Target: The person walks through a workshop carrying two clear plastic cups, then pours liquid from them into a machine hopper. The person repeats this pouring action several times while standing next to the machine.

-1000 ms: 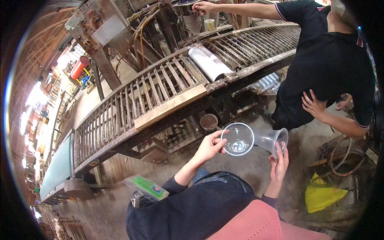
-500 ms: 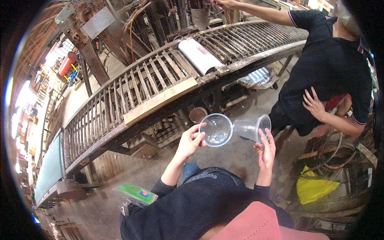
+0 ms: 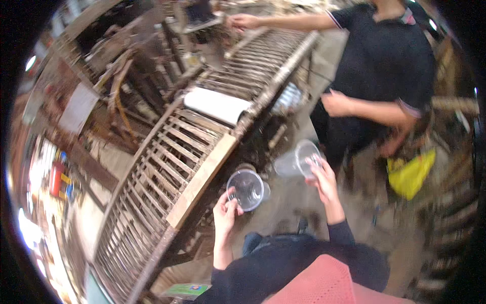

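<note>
My left hand grips a clear plastic cup by its rim, thumb and fingers pinched at its near left side. The cup is tipped so its round mouth faces me, and it looks empty. In my right hand is a second clear plastic cup, lying sideways with its mouth toward the right and its base pointing left. My right fingers are at its rim, partly seen through the plastic. The two cups are held apart, in front of my body. Motion blur softens their edges.
A slatted conveyor runs diagonally on the left, with a wooden board along its near edge and a white cylinder across it. A person in dark clothing stands right, one arm stretched over the conveyor. A yellow bag lies at right.
My view has turned, so the conveyor looks steeper. Both hands still hold their cups, now farther apart. The other person's lower hand has gone from spread to closed.
</note>
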A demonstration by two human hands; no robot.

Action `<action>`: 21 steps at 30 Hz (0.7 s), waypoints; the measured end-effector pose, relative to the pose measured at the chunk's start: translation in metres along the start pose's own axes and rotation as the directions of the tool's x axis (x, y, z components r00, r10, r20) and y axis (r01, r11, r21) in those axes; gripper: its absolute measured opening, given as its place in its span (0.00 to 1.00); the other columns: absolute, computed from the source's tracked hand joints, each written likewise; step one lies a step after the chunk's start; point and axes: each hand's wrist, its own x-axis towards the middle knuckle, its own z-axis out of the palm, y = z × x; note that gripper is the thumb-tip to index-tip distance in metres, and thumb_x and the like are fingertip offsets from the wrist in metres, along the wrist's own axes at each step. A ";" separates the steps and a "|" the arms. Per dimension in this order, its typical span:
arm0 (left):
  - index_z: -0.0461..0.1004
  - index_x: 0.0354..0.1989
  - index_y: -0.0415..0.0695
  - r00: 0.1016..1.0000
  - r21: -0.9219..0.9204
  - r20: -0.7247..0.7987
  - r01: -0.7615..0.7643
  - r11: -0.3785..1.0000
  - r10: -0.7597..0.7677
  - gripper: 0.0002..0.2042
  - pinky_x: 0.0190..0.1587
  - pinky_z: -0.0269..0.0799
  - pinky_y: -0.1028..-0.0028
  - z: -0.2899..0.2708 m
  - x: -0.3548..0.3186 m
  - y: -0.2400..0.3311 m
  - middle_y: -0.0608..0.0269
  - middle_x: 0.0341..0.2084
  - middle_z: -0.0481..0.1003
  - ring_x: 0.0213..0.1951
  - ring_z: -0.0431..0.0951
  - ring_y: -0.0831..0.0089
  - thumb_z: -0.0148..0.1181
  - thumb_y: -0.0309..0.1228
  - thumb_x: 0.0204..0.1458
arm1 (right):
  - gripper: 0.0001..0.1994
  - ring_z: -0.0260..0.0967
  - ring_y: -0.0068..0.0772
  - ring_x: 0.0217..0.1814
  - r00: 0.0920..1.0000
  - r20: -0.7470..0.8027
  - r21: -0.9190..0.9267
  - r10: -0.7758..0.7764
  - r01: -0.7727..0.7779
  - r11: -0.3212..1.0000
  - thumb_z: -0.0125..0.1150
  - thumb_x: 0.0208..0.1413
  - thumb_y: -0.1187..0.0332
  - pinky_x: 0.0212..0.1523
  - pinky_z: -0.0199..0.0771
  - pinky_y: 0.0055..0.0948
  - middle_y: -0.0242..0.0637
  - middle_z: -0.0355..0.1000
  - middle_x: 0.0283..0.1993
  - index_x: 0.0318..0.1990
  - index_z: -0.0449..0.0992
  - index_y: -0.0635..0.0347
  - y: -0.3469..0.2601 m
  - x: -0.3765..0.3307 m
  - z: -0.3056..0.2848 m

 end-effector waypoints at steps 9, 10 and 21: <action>0.64 0.53 0.37 0.952 0.125 0.291 0.060 0.990 -0.095 0.17 0.22 0.64 0.84 -0.103 0.037 0.002 0.69 0.15 0.70 0.17 0.67 0.85 0.48 0.23 0.52 | 0.21 0.73 0.31 0.29 0.980 -0.180 0.079 -0.081 0.097 0.992 0.49 0.54 0.75 0.30 0.77 0.28 0.40 0.65 0.55 0.56 0.57 0.59 0.061 -0.084 0.088; 0.63 0.53 0.37 0.946 0.205 0.321 -0.032 0.978 -0.036 0.18 0.22 0.65 0.84 -0.112 0.043 0.004 0.69 0.15 0.70 0.17 0.68 0.85 0.48 0.23 0.52 | 0.21 0.73 0.32 0.29 0.975 -0.213 0.077 -0.063 0.081 0.994 0.49 0.54 0.75 0.31 0.77 0.29 0.41 0.64 0.55 0.57 0.57 0.59 0.065 -0.094 0.092; 0.62 0.53 0.35 0.928 0.138 0.370 -0.028 0.990 -0.026 0.18 0.21 0.66 0.83 -0.172 0.014 -0.026 0.66 0.18 0.73 0.18 0.72 0.83 0.47 0.21 0.52 | 0.22 0.73 0.32 0.29 0.919 -0.368 0.068 -0.142 0.179 0.981 0.50 0.53 0.76 0.28 0.78 0.28 0.42 0.66 0.54 0.57 0.56 0.59 0.102 -0.196 0.098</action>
